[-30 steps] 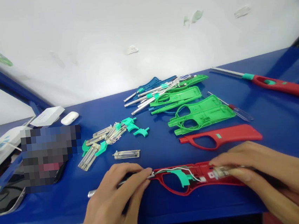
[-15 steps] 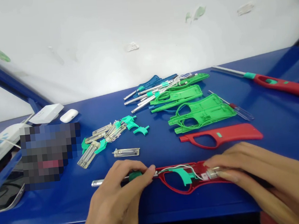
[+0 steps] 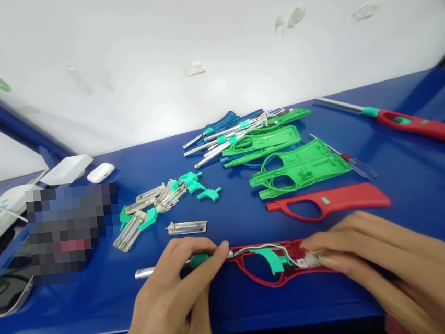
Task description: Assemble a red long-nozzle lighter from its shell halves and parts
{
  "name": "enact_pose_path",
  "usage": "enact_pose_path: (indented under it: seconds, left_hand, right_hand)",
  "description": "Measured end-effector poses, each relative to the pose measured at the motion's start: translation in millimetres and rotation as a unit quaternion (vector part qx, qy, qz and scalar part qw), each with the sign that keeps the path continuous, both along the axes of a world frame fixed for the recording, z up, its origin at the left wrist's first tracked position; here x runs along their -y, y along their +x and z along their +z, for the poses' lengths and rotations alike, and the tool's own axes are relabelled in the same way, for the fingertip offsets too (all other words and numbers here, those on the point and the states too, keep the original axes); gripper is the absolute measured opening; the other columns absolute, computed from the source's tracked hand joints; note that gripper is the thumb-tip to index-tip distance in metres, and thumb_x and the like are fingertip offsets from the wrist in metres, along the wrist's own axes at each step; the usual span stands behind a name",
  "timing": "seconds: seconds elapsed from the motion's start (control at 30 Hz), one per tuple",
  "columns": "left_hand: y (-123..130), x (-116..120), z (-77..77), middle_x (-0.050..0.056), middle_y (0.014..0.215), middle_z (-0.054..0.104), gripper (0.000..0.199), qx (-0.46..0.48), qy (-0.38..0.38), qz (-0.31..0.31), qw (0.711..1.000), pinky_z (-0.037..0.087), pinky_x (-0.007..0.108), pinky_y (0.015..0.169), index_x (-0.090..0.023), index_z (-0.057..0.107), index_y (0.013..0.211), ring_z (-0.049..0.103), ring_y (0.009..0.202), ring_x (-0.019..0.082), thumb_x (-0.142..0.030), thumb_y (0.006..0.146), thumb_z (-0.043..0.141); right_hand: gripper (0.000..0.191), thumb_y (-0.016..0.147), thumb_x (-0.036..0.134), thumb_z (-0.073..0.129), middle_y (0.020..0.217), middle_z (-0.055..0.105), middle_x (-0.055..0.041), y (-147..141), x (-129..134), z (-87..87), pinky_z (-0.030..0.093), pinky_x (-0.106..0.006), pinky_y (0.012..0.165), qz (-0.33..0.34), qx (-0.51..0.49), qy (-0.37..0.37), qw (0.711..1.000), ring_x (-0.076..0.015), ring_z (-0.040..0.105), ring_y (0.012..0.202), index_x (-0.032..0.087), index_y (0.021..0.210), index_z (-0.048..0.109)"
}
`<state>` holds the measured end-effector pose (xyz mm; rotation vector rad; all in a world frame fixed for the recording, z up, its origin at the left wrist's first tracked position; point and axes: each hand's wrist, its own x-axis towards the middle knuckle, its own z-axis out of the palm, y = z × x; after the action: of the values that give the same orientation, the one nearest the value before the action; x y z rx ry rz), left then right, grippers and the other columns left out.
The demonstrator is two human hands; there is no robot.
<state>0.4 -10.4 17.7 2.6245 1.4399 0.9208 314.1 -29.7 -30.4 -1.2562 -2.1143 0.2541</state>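
An open red lighter shell (image 3: 262,284) lies near the table's front edge, with a teal trigger (image 3: 271,261) and white wires (image 3: 283,246) inside it. My left hand (image 3: 179,292) pinches the metal tube (image 3: 144,272) where it meets the shell, beside a dark green collar (image 3: 199,260). My right hand (image 3: 389,266) is closed on a clear fuel tank (image 3: 313,259) at the shell's handle end; the tank is mostly hidden by the fingers. Just behind lies the other red shell half (image 3: 347,199).
Green shells (image 3: 305,167), metal tubes (image 3: 205,155), teal triggers (image 3: 210,194) and clear tanks (image 3: 131,231) lie behind. A single tank (image 3: 187,227) sits nearer. At right are a screwdriver (image 3: 358,166) and a whole red lighter (image 3: 431,128); at left, a phone (image 3: 10,292) and white case (image 3: 101,173).
The view has shifted slightly. My right fingers and the tank have moved very slightly left within the shell; my left hand keeps its hold.
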Motion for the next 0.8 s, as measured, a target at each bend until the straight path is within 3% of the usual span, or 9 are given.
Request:
enact_pose_path:
  seconds: [0.1,0.23,0.4,0.57,0.8]
  left_hand:
    - [-1.3,-1.7,-0.8,-0.003,0.112,0.081,0.045,0.006,0.003,-0.001,1.0,0.061,0.007,0.087,-0.032,0.083,0.118,0.082,0.095,0.004,-0.003,0.101,0.053]
    - [2.4,-3.5,1.5,-0.003,0.108,0.082,0.045,0.021,-0.004,-0.002,1.0,0.062,0.007,0.082,-0.032,0.084,0.111,0.082,0.089,0.005,-0.003,0.101,0.051]
    - [8.7,-4.6,4.8,-0.002,0.104,0.082,0.047,0.027,-0.008,-0.006,1.0,0.061,0.005,0.08,-0.031,0.086,0.107,0.082,0.084,0.003,-0.003,0.1,0.049]
    - [8.3,-2.8,5.6,0.0,0.105,0.084,0.047,0.007,0.0,0.005,1.0,0.063,0.009,0.077,-0.029,0.086,0.105,0.083,0.083,0.007,-0.003,0.099,0.047]
    - [4.2,-0.2,-4.2,0.002,0.111,0.083,0.044,-0.102,0.062,0.024,0.993,0.067,0.025,0.07,-0.029,0.081,0.12,0.083,0.091,0.018,-0.009,0.1,0.047]
  right_hand:
    - [0.025,0.112,0.049,0.065,0.103,0.087,0.0014,-14.0,-6.2,6.7,0.074,-0.035,0.083,-0.039,-0.051,0.017,0.998,-0.0282,0.085,0.098,0.038,0.119,0.086]
    - [0.025,0.109,0.054,0.069,0.097,0.087,0.0005,-30.3,-14.4,14.6,0.074,-0.037,0.082,-0.06,-0.081,0.027,0.995,-0.0303,0.085,0.1,0.038,0.114,0.088]
    - [0.023,0.109,0.05,0.069,0.101,0.087,0.0007,-17.2,-8.3,8.0,0.074,-0.037,0.083,-0.055,-0.072,0.025,0.996,-0.0305,0.086,0.1,0.039,0.117,0.088]
    - [0.028,0.117,0.038,0.057,0.124,0.084,0.0085,4.8,1.7,-3.2,0.07,-0.026,0.098,0.022,0.015,-0.001,1.0,-0.019,0.084,0.104,0.045,0.135,0.078]
    - [0.021,0.12,0.04,0.057,0.119,0.083,0.0089,-2.7,-3.7,6.6,0.064,-0.014,0.097,-0.015,-0.016,0.001,1.0,-0.011,0.083,0.102,0.042,0.129,0.075]
